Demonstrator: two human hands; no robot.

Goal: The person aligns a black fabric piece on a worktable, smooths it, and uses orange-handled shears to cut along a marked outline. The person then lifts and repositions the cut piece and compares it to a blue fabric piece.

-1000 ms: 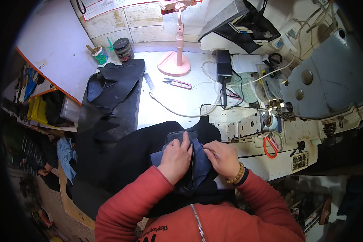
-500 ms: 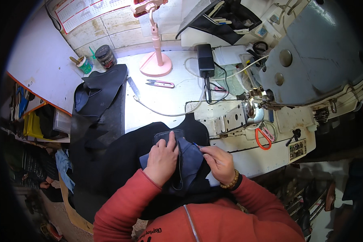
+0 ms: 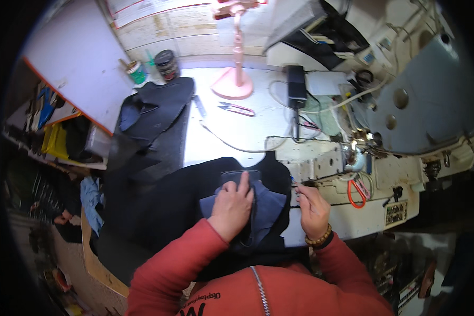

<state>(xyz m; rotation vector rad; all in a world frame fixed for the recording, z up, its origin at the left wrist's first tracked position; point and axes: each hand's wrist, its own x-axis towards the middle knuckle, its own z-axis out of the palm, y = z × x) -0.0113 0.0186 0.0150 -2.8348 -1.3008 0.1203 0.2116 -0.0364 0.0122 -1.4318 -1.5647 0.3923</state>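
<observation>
Left hand (image 3: 233,209): fingers part-spread, resting on blue cloth (image 3: 270,207) | right hand (image 3: 313,211): fingers pinched on some thin tool (image 3: 295,183), right of cloth

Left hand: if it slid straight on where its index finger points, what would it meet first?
Probably the pale cable on the white tabletop, just beyond the black material under the left hand, though height is hard to judge.

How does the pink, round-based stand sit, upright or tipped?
The pink stand is upright: its round base lies flat on the white tabletop, post rising above.
</observation>
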